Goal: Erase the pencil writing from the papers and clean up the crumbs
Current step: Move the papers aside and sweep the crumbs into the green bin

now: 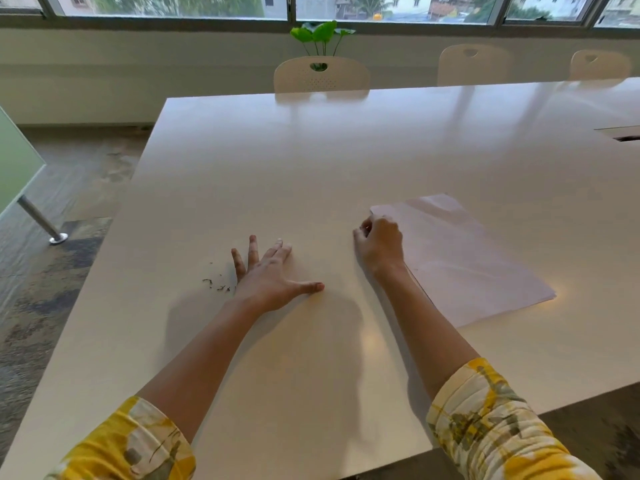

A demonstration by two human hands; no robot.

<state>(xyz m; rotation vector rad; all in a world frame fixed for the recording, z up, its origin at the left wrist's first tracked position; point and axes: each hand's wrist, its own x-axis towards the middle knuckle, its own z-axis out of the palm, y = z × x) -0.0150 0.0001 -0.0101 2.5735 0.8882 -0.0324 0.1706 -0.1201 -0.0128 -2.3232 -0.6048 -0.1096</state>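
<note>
The left hand is lying flat on the white table, fingers spread wide and holding nothing, with the eraser crumbs sitting just beside its little-finger edge, at about nine o'clock from the palm. The right hand is curling closed at the near-left corner of the papers; whether it is hiding an eraser inside I cannot tell. The papers are resting as a thin stack at three o'clock from that hand, apparently clean of writing from here. The crumbs are looking light, dry and easily scattered, so sweeping with the hand's edge toward the table edge should suit better than pinching. The sheets are probably flimsy and sliding easily on the glossy top, so pinning a corner should steady them.
</note>
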